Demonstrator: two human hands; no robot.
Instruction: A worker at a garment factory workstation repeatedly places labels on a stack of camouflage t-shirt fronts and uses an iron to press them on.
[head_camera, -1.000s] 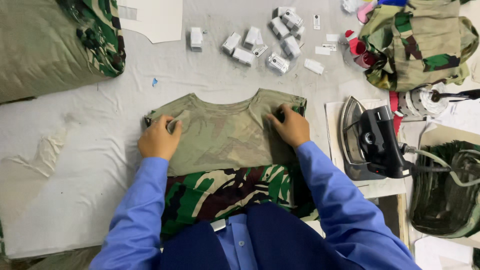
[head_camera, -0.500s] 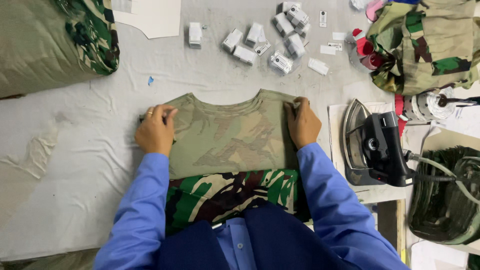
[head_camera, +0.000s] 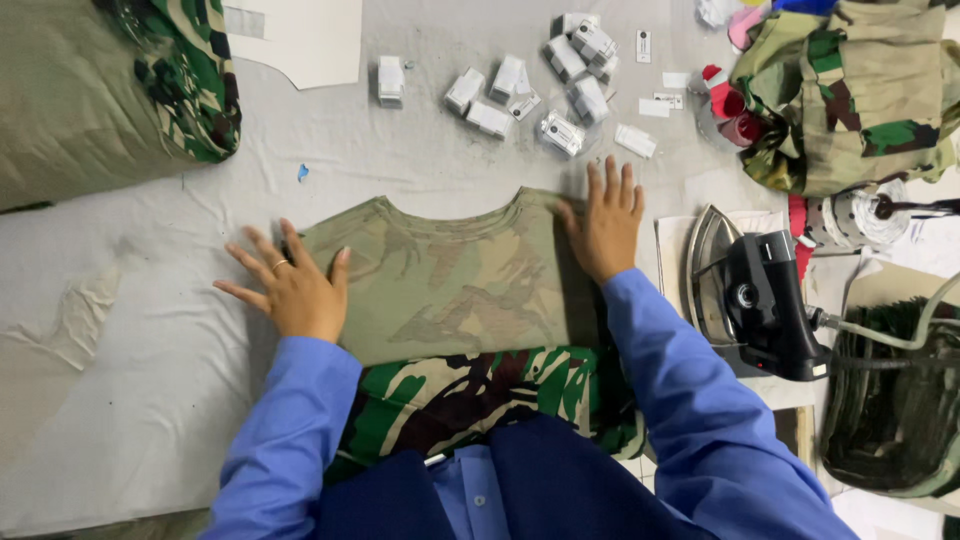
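Under your blue sleeves (head_camera: 690, 400) lies a faded olive camouflage cloth piece (head_camera: 460, 285), its folded-up edge vivid green, brown and black; the grey-white table cover (head_camera: 130, 400) carries small white folded labels (head_camera: 540, 85) and a black iron (head_camera: 765, 305).

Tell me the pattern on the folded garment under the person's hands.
Head view: the folded fabric garment shows faded olive camouflage on top, bold green-and-brown camouflage along its near edge.

Even, bright overhead light; soft short shadows; sharp centre; slight wide-angle stretch at edges.
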